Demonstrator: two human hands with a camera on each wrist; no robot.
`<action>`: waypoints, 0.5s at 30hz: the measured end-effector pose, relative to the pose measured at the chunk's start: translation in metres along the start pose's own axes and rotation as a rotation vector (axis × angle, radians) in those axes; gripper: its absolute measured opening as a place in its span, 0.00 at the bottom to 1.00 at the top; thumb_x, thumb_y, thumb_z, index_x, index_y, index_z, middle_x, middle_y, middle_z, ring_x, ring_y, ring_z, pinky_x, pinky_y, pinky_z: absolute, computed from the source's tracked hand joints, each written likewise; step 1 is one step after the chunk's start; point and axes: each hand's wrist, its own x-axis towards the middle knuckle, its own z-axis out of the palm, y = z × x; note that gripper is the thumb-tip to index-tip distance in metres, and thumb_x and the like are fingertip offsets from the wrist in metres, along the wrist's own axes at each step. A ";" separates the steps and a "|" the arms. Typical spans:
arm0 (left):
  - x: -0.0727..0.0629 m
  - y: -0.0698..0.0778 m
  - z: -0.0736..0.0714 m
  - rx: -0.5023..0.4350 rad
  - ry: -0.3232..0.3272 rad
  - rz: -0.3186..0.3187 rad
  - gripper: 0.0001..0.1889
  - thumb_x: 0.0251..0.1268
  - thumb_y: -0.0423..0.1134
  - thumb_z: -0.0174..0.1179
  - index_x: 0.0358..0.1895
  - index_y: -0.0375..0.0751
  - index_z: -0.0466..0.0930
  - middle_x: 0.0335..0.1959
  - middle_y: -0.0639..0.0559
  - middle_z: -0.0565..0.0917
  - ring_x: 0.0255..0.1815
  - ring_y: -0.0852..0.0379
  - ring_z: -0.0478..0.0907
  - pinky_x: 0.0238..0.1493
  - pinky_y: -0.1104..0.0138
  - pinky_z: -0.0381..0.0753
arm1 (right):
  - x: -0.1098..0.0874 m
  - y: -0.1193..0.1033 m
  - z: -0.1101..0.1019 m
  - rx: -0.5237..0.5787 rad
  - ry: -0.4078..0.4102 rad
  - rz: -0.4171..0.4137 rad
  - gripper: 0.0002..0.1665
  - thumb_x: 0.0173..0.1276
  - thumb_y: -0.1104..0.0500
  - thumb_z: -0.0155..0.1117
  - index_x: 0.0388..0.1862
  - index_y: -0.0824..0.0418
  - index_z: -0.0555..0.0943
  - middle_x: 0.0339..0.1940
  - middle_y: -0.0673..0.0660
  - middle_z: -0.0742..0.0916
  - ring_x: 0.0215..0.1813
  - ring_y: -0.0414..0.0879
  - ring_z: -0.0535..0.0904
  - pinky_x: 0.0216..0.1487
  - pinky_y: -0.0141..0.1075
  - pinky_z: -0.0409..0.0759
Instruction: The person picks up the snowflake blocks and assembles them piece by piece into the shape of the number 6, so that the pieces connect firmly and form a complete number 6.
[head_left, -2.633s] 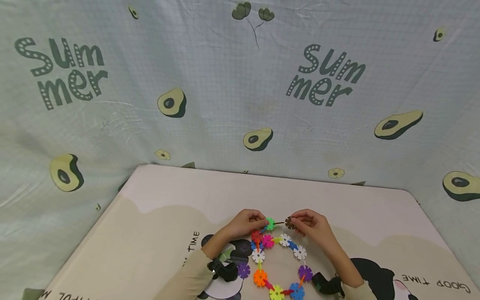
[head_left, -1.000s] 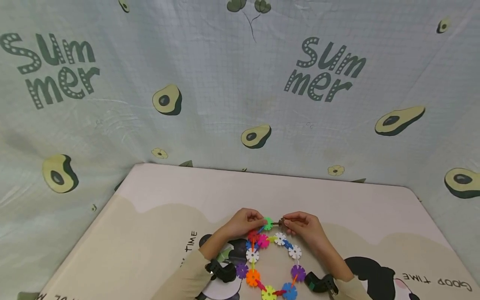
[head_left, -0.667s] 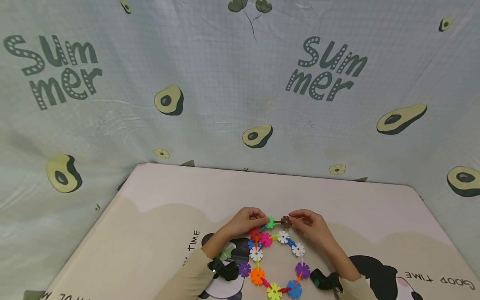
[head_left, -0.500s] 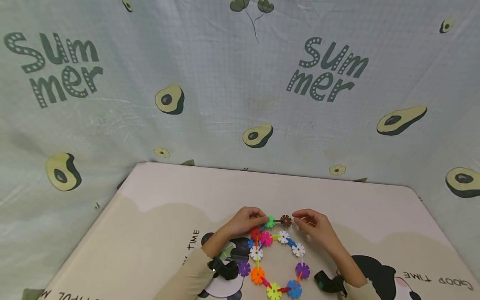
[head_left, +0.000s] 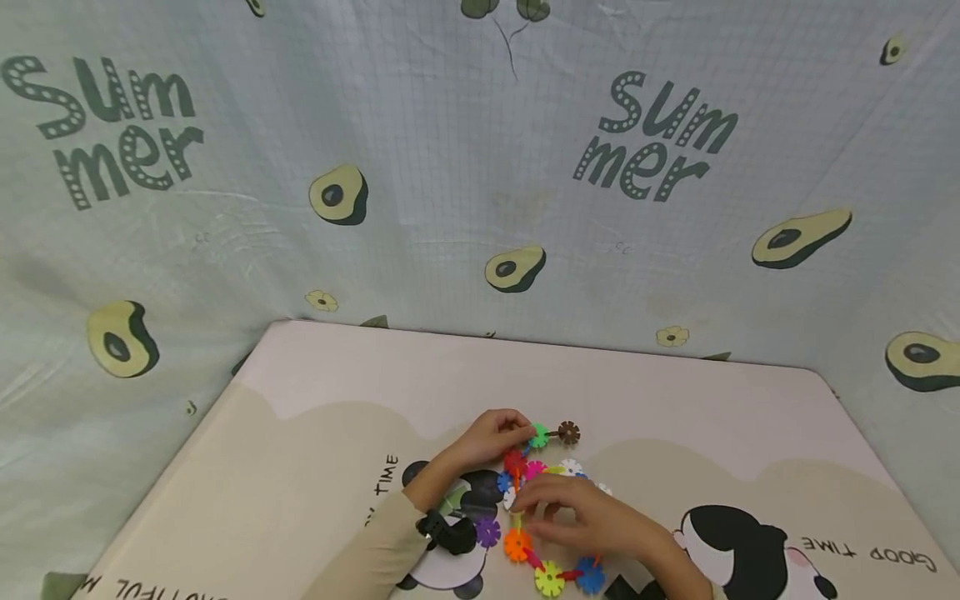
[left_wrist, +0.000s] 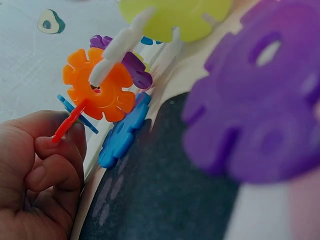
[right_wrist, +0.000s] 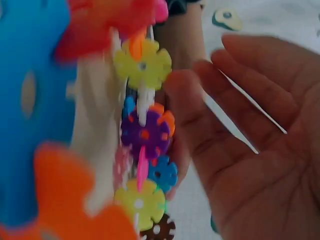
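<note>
My left hand (head_left: 495,437) pinches a chain of interlocking plastic snowflake discs beside its green disc (head_left: 539,435). A brown disc (head_left: 569,432) ends the chain on the right, joined by a thin brown piece seen edge-on. The chain runs down past a red disc (head_left: 515,462) to a colourful ring of discs. My right hand (head_left: 585,517) hovers over the ring with loosely bent fingers, hiding part of its right side. In the right wrist view, nothing lies in the right palm (right_wrist: 260,150). An orange disc (head_left: 517,545) and a yellow disc (head_left: 550,578) show below it.
A purple disc (head_left: 487,532) sits left of the ring, close to the left wrist's black strap (head_left: 448,533). The pale table mat (head_left: 322,467) bears printed pandas and lettering. Behind its far edge hangs an avocado-patterned cloth (head_left: 420,208).
My right hand held the brown disc at the chain's end, let it go, and has moved left and nearer over the ring. My left hand keeps its grip by the green disc.
</note>
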 end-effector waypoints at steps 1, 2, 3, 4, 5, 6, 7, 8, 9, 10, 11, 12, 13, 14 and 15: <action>0.000 0.000 0.000 -0.001 -0.001 0.002 0.12 0.70 0.39 0.58 0.40 0.31 0.82 0.29 0.53 0.81 0.27 0.65 0.70 0.32 0.73 0.69 | 0.001 -0.002 0.002 -0.013 -0.057 -0.005 0.12 0.74 0.60 0.57 0.53 0.62 0.80 0.49 0.57 0.85 0.43 0.37 0.79 0.41 0.30 0.80; 0.001 0.000 0.001 -0.006 -0.001 -0.002 0.12 0.70 0.39 0.58 0.40 0.31 0.82 0.29 0.53 0.80 0.27 0.65 0.70 0.32 0.73 0.69 | 0.002 -0.003 0.004 -0.035 -0.103 -0.004 0.13 0.75 0.58 0.57 0.53 0.60 0.81 0.50 0.55 0.84 0.44 0.36 0.78 0.42 0.28 0.79; 0.001 0.001 0.001 -0.013 -0.002 -0.003 0.12 0.70 0.39 0.58 0.40 0.31 0.82 0.28 0.54 0.80 0.27 0.65 0.70 0.32 0.73 0.69 | 0.002 -0.004 0.005 -0.055 -0.134 0.001 0.12 0.75 0.58 0.57 0.53 0.59 0.81 0.50 0.54 0.84 0.44 0.36 0.77 0.42 0.28 0.78; 0.001 0.001 0.002 -0.019 -0.002 -0.001 0.12 0.70 0.39 0.58 0.40 0.30 0.82 0.28 0.54 0.80 0.26 0.66 0.70 0.31 0.73 0.69 | 0.003 -0.004 0.006 -0.076 -0.149 0.014 0.12 0.74 0.58 0.57 0.52 0.58 0.81 0.50 0.52 0.85 0.45 0.35 0.76 0.43 0.27 0.77; 0.001 0.001 0.002 -0.025 -0.002 -0.002 0.12 0.70 0.39 0.58 0.41 0.30 0.82 0.28 0.54 0.80 0.26 0.66 0.69 0.31 0.74 0.68 | 0.003 -0.005 0.007 -0.104 -0.151 0.020 0.11 0.74 0.58 0.58 0.50 0.57 0.82 0.48 0.51 0.85 0.45 0.35 0.76 0.43 0.27 0.76; 0.001 0.001 0.002 -0.030 -0.001 -0.001 0.12 0.70 0.39 0.58 0.41 0.30 0.82 0.28 0.54 0.80 0.25 0.66 0.69 0.30 0.74 0.68 | 0.003 -0.005 0.007 -0.130 -0.144 0.023 0.10 0.73 0.59 0.58 0.48 0.57 0.83 0.47 0.50 0.85 0.46 0.35 0.76 0.44 0.27 0.76; 0.001 0.001 0.002 -0.035 0.000 0.002 0.12 0.70 0.38 0.58 0.41 0.29 0.82 0.28 0.54 0.80 0.25 0.66 0.68 0.29 0.74 0.67 | 0.004 -0.006 0.008 -0.144 -0.131 0.030 0.08 0.73 0.59 0.59 0.46 0.57 0.83 0.45 0.49 0.85 0.45 0.35 0.76 0.44 0.27 0.76; 0.001 0.001 0.002 -0.040 0.000 0.004 0.12 0.69 0.38 0.58 0.41 0.29 0.82 0.28 0.53 0.80 0.24 0.65 0.68 0.27 0.74 0.67 | 0.004 -0.007 0.009 -0.157 -0.110 0.034 0.07 0.72 0.60 0.60 0.44 0.56 0.84 0.44 0.48 0.85 0.44 0.35 0.76 0.44 0.28 0.76; 0.000 0.001 0.002 -0.042 0.000 0.007 0.12 0.69 0.38 0.58 0.41 0.28 0.81 0.28 0.53 0.80 0.23 0.65 0.68 0.26 0.74 0.66 | 0.005 -0.008 0.010 -0.163 -0.086 0.041 0.06 0.71 0.61 0.61 0.42 0.56 0.84 0.42 0.46 0.85 0.44 0.34 0.76 0.45 0.29 0.77; 0.000 0.001 0.002 -0.044 -0.001 0.009 0.12 0.69 0.37 0.58 0.42 0.28 0.81 0.28 0.52 0.80 0.23 0.65 0.67 0.26 0.74 0.65 | 0.006 -0.009 0.012 -0.170 -0.062 0.051 0.05 0.70 0.61 0.61 0.41 0.56 0.84 0.41 0.45 0.84 0.43 0.34 0.77 0.45 0.29 0.77; 0.000 0.000 0.002 -0.045 -0.002 0.010 0.12 0.70 0.37 0.58 0.42 0.28 0.81 0.28 0.52 0.80 0.22 0.65 0.67 0.25 0.74 0.65 | 0.008 -0.011 0.013 -0.167 -0.046 0.062 0.05 0.70 0.61 0.62 0.40 0.56 0.84 0.41 0.44 0.84 0.43 0.34 0.77 0.46 0.30 0.77; -0.001 0.000 0.001 -0.046 -0.003 0.010 0.12 0.69 0.37 0.58 0.42 0.28 0.81 0.28 0.52 0.80 0.22 0.65 0.67 0.24 0.74 0.64 | 0.010 -0.013 0.016 -0.170 -0.034 0.073 0.04 0.69 0.61 0.63 0.39 0.56 0.85 0.40 0.44 0.84 0.44 0.35 0.77 0.48 0.31 0.77; -0.001 0.001 0.001 -0.048 -0.005 0.010 0.12 0.70 0.37 0.58 0.42 0.28 0.81 0.28 0.52 0.81 0.22 0.65 0.67 0.24 0.74 0.64 | 0.012 -0.015 0.019 -0.180 -0.030 0.085 0.04 0.69 0.61 0.63 0.39 0.56 0.85 0.40 0.43 0.84 0.44 0.35 0.77 0.49 0.32 0.77; -0.001 0.001 0.001 -0.048 -0.006 0.008 0.12 0.69 0.37 0.58 0.42 0.28 0.81 0.28 0.52 0.81 0.22 0.66 0.67 0.24 0.74 0.65 | 0.015 -0.018 0.022 -0.195 -0.031 0.106 0.04 0.69 0.61 0.64 0.39 0.56 0.85 0.41 0.43 0.83 0.46 0.36 0.77 0.51 0.33 0.77; -0.002 0.001 0.000 -0.051 -0.008 0.006 0.12 0.70 0.37 0.58 0.42 0.28 0.81 0.28 0.53 0.81 0.22 0.66 0.67 0.25 0.74 0.65 | 0.017 -0.019 0.025 -0.204 -0.041 0.140 0.05 0.69 0.60 0.64 0.40 0.56 0.85 0.42 0.43 0.83 0.48 0.37 0.77 0.54 0.35 0.76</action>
